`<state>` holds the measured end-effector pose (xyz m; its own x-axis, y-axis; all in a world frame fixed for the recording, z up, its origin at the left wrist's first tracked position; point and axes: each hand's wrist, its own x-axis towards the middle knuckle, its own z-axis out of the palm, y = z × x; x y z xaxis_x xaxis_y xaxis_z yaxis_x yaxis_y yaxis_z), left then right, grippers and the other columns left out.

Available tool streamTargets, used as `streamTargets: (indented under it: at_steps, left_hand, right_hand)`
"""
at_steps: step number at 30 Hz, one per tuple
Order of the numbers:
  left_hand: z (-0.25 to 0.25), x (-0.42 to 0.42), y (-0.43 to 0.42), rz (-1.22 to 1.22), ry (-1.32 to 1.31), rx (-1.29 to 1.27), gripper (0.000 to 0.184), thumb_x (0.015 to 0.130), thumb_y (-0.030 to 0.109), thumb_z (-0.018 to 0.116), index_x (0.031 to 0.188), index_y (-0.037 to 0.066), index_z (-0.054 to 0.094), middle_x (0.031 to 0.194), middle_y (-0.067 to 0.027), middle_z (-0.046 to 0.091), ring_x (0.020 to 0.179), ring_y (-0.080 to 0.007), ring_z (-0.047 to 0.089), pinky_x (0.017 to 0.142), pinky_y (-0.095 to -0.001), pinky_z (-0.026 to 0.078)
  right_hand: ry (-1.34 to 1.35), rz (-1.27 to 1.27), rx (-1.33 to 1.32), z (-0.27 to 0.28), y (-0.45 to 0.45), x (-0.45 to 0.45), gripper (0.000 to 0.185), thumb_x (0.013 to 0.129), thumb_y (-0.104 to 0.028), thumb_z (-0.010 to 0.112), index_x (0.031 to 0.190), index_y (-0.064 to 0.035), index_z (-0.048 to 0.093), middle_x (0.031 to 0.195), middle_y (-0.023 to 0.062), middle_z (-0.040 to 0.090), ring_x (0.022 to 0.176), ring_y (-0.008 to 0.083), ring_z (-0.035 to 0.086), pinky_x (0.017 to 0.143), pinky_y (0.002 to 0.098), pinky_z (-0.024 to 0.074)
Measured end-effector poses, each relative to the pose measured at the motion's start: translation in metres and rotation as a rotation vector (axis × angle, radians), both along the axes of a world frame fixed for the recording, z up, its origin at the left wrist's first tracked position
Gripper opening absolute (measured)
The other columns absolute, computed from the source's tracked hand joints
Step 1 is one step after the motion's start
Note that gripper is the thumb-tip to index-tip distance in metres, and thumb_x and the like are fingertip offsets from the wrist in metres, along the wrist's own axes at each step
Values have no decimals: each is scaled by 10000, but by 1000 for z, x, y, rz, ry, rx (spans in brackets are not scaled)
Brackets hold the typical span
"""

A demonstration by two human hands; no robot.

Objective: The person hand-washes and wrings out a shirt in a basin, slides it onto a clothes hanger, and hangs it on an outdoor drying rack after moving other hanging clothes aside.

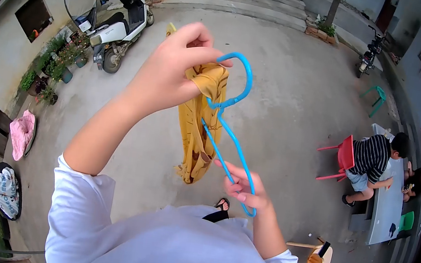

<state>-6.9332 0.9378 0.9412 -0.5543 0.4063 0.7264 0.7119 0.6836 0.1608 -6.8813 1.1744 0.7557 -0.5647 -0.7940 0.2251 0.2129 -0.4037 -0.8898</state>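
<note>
A blue clothes hanger [236, 141] is held up in front of my body, its hook at the top. My left hand [174, 67] is closed on a mustard-yellow garment [193, 129] with dark marks, at the hanger's neck, and its fingertips touch the hook. The cloth hangs down in folds over one side of the hanger, so that arm is mostly hidden. Lower down, my right hand [252, 190] has its fingers closed around the bare end of the hanger. What kind of garment it is, I cannot make out.
Grey concrete yard [292, 89] lies below. A covered three-wheeler [124, 17] and potted plants [65, 57] stand at the left. To the right, a person in a striped shirt [371, 157] sits on a red chair [346, 153] at a table [385, 210], with another person beyond.
</note>
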Motion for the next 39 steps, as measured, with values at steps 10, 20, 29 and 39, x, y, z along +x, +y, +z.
streamTargets:
  at_steps: [10,20,29,39]
  left_hand:
    - [-20,-213,-125,315,-62,55,200,708,179,577,591,19,552,514,-120,505,470,-286,477,453,-343,375]
    - [-26,-459,-224,400,-293,393,306,776,196,562,591,-31,475,482,-157,403,420,-240,324,422,-329,308]
    - [-34,-689,-288,482,-446,376,275,849,144,510,632,-22,487,535,11,445,541,-48,382,482,-246,345]
    - [-4,-907,-396,756,-289,415,265,767,169,532,624,-47,484,481,-84,418,464,-129,371,467,-286,346]
  right_hand:
    - [-265,314,-185,6,-108,-261,726,836,-512,472,1291,51,422,831,21,433,680,109,428,638,239,362]
    - [985,-491,305,16,-272,-506,313,787,-3,604,1090,-25,529,1103,110,491,778,181,540,732,300,469]
    - [517,-239,445,2,-363,-728,349,794,-55,624,1090,-20,441,874,59,539,581,147,477,547,247,428]
    - [770,-119,727,9,-458,-1030,393,893,-411,454,1117,-97,526,972,152,621,874,319,599,736,384,459]
